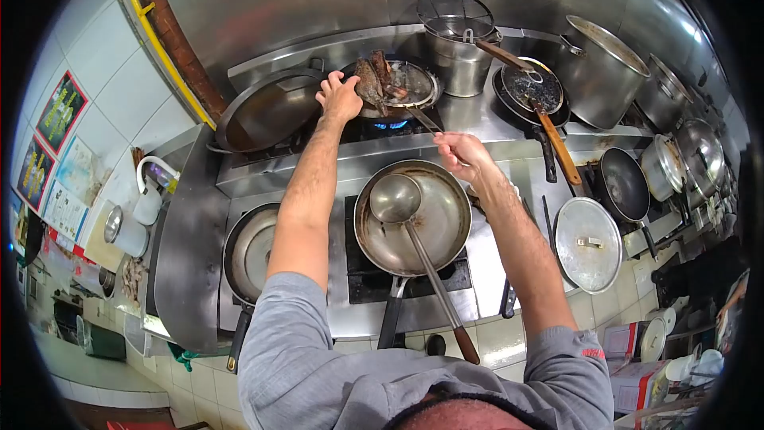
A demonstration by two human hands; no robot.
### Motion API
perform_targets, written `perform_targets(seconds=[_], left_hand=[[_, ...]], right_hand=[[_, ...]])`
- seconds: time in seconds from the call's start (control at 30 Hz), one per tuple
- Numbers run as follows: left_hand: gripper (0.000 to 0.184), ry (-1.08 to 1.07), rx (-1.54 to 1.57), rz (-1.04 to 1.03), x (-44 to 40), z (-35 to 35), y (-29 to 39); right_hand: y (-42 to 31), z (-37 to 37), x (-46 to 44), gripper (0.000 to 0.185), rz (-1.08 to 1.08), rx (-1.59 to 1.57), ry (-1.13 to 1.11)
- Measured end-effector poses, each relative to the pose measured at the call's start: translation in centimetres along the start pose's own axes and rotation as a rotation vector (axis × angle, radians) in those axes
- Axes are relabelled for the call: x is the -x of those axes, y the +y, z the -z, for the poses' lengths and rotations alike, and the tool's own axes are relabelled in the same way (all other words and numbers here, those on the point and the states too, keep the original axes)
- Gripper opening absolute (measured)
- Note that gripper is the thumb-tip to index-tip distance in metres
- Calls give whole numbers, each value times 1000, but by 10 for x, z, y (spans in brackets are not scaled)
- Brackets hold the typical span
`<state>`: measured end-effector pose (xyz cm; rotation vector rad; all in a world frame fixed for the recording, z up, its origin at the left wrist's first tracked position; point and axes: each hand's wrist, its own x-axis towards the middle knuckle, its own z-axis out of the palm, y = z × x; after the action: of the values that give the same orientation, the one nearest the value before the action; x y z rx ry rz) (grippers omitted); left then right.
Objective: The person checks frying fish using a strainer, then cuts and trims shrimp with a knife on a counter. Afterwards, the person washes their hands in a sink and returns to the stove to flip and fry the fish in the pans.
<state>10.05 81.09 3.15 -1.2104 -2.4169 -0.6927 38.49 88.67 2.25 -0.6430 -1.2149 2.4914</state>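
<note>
My left hand is at the back burner, its fingers bent against the left edge of a dark browned piece of fish. That piece stands upright, and a second browned piece rises behind it. Both are over a wire skimmer that rests across a pan of bubbling oil. A blue flame burns beneath the pan. The skimmer's thin metal handle runs toward me into my right hand, whose fingers are closed around its end.
Between my forearms sits a frying pan with a ladle in it. A wide wok is left of the flame. Right of it stand a steel pot, another skimmer on pans, and a tall stockpot. A lid lies front right.
</note>
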Motion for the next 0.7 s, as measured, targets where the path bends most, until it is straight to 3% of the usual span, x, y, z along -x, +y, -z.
perform_targets(seconds=[0.23, 0.37, 0.5, 0.6, 0.63, 0.7], left_hand=[[44, -219, -36, 47, -20, -14, 13], [40, -191, -130, 53, -22, -13, 10], [31, 7, -175, -162, -17, -5, 13], [48, -42, -254, -129, -22, -9, 9], [48, -29, -257, -112, -28, -22, 0], [49, -21, -204, -47, -29, -37, -4]], right_hand=[[-1, 0, 8, 8, 19, -47, 2], [1, -1, 3, 6, 62, -4, 10], [12, 12, -10, 5, 72, -69, 5], [6, 3, 1, 7, 111, -74, 34], [8, 9, -8, 11, 106, -66, -35], [3, 2, 1, 13, 67, -99, 45]])
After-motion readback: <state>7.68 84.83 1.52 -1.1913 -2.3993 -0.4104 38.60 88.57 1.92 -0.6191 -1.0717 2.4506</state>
